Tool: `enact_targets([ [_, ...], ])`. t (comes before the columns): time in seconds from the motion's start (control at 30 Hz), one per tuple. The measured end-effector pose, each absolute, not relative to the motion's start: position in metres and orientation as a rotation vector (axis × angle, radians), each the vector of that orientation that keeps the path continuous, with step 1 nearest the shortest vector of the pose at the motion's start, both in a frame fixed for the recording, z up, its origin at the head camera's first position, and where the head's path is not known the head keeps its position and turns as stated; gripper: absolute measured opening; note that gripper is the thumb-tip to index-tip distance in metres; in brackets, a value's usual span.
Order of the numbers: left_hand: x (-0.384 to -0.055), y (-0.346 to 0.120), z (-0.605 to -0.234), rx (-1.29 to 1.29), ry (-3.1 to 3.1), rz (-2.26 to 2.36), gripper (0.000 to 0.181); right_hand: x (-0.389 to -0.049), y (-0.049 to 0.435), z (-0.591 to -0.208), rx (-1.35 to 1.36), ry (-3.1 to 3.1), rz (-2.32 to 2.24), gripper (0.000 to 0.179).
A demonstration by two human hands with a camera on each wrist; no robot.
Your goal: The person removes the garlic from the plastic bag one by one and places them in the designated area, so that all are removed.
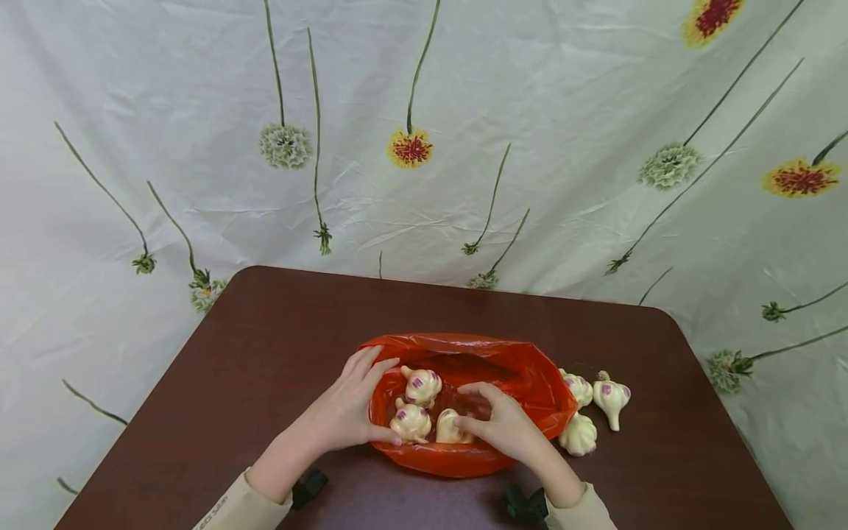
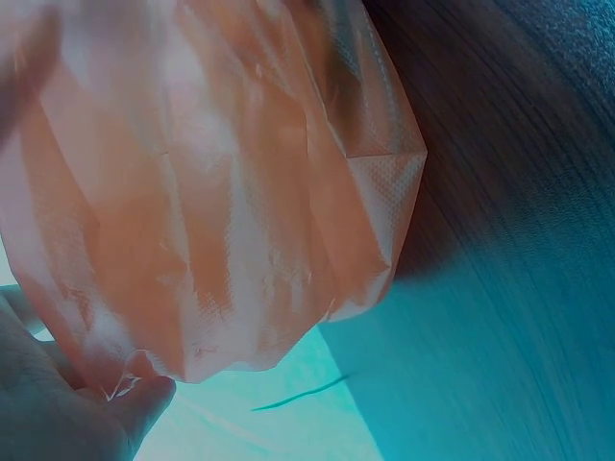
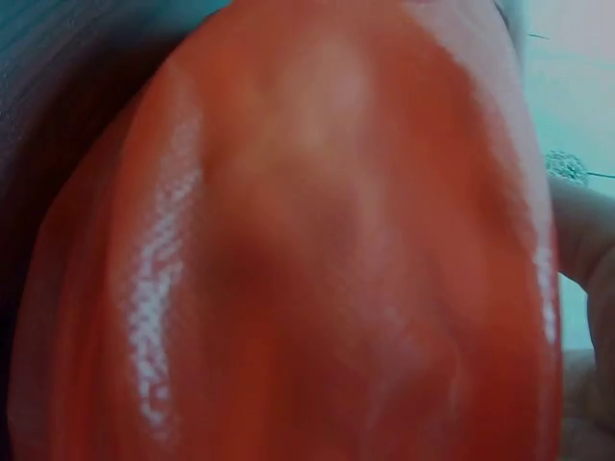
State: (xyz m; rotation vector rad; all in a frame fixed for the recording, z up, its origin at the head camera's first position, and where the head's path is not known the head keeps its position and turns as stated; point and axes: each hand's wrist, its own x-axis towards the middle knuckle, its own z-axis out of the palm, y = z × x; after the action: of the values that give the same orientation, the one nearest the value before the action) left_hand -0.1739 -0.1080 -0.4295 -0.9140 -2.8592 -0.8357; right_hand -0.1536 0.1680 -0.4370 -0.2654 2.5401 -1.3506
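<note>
A red plastic bag point(image 1: 440, 462) lies with its mouth spread on the dark table. My left hand point(image 1: 344, 407) holds the bag's left rim, thumb at the near edge and fingers toward the far edge. In the left wrist view, the thumb point(image 2: 144, 408) sits right at the bag's edge. Inside the bag are a garlic bulb point(image 1: 422, 386), a second garlic bulb point(image 1: 411, 422) and a third garlic bulb point(image 1: 447, 428). My right hand point(image 1: 506, 425) reaches over the near rim, thumb at the third bulb and fingers spread apart from it. The bag's side fills most of the right wrist view.
Right of the bag, on the table point(image 1: 298, 316), lie a garlic bulb point(image 1: 612, 398), another bulb point(image 1: 578, 389) partly behind the bag, and a paler garlic bulb point(image 1: 578, 435). A white flowered cloth point(image 1: 358, 191) hangs behind the table's far edge.
</note>
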Motion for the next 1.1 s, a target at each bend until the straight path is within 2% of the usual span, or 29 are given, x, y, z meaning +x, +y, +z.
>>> enact_targets([
  [0.27, -0.175, -0.109, -0.430, -0.921, -2.852, -0.832, 0.100, -0.155, 0.165, -0.445, -0.373, 2.532, -1.199, 0.058],
  [0.67, -0.175, -0.110, -0.430, -0.915, -2.848, -0.837, 0.101, -0.151, 0.158, -0.457, -0.416, 2.596, -1.009, 0.059],
  [1.1, -0.174, -0.108, -0.430, -0.908, -2.876, -0.855, 0.100, -0.153, 0.151, -0.453, -0.385, 2.647, -0.925, 0.057],
])
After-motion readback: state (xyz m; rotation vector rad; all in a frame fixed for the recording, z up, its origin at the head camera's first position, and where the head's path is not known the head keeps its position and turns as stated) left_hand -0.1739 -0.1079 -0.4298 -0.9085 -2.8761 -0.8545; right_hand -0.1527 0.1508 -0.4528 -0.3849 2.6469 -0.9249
